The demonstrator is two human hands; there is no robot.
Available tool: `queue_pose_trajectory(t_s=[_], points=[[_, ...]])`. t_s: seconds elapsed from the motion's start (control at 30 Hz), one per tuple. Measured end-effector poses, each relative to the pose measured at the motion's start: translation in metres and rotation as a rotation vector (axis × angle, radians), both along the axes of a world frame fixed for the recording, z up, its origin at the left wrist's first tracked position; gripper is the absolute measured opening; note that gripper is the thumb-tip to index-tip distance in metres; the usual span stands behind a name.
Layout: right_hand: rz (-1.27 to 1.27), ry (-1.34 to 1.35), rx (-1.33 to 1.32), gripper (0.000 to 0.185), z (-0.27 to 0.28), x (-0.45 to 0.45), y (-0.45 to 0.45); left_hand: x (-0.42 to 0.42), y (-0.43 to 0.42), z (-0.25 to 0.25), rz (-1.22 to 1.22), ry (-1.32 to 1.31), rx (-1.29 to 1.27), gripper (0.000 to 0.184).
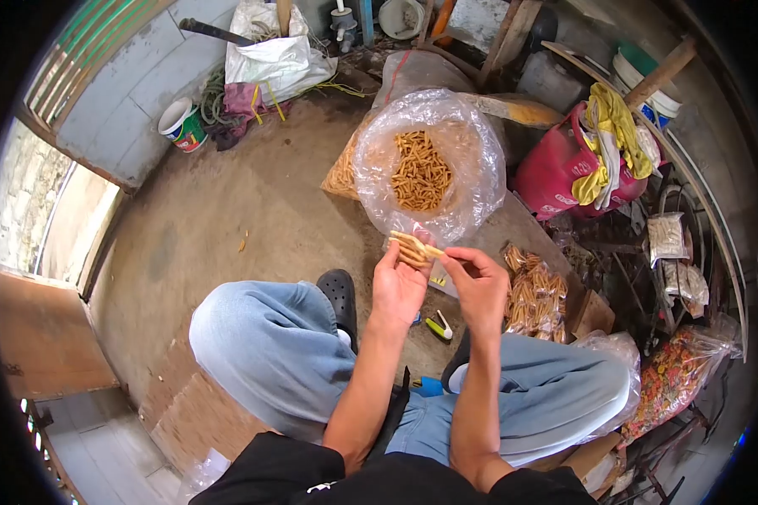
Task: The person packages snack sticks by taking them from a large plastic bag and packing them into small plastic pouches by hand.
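Observation:
My left hand (400, 288) is closed, palm up, around a small clear plastic bag of brown snack sticks (408, 249). The fingertips of my right hand (482, 290) pinch together at the bag's right side, where a pale stick end shows; whether they also grip the plastic I cannot tell. Just beyond both hands stands a large open clear plastic sack (472, 160) with loose snack sticks (421, 172) inside. Filled small packets of sticks (535, 295) lie in a pile to the right of my right hand.
A green-handled tool (438, 328) lies on the floor between my legs. A red tub (552, 168) draped with yellow cloth (602, 147) stands at the right. Lower right is a bag of colourful snacks (674, 379). A paint bucket (183, 124) and white sack (278, 63) stand far left.

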State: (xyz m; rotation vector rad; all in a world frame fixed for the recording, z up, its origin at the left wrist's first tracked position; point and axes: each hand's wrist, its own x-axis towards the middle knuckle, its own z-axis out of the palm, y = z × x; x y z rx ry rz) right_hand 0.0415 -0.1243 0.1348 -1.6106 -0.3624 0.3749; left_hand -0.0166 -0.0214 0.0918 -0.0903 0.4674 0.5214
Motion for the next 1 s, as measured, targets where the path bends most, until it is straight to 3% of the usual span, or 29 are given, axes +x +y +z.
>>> queue_pose_trajectory(t_s=[0.07,0.23,0.3,0.43,0.5,0.6,0.73,0.8,0.83,0.9,1.0], points=[[-0.105,-0.035,-0.141,0.014,-0.006,-0.006,0.009,0.001,-0.002,-0.004,-0.015,-0.074,-0.002,0.034],[-0.133,-0.02,-0.176,0.014,-0.003,-0.018,0.022,0.0,0.0,-0.004,0.013,-0.137,0.042,0.034],[-0.078,-0.26,-0.133,0.015,-0.009,-0.016,0.023,-0.001,0.001,-0.004,0.023,-0.101,0.029,0.035],[0.001,-0.305,-0.172,0.015,-0.011,-0.016,0.023,-0.003,0.004,-0.015,0.008,-0.157,0.059,0.037],[0.09,-0.476,-0.247,0.017,-0.013,-0.015,0.023,-0.004,0.004,-0.014,-0.015,-0.188,0.047,0.037],[0.134,-0.611,-0.266,0.021,-0.013,-0.015,0.023,-0.003,0.004,-0.008,0.022,-0.067,0.093,0.038],[0.205,-0.603,-0.376,0.024,-0.003,-0.018,0.019,-0.008,0.01,-0.015,-0.018,-0.052,0.042,0.036],[0.324,-0.229,-0.177,0.021,0.009,-0.013,0.014,-0.009,0.015,-0.021,-0.035,-0.026,0.018,0.035],[0.323,-0.225,-0.179,0.021,0.004,-0.009,0.012,-0.008,0.018,-0.029,0.021,0.0,-0.011,0.034],[0.263,-0.068,0.003,0.018,-0.021,0.006,0.012,-0.007,0.022,-0.041,0.073,0.036,-0.043,0.033],[0.07,0.022,-0.167,0.018,-0.055,0.059,0.03,-0.007,0.022,-0.057,0.058,-0.011,-0.144,0.029]])
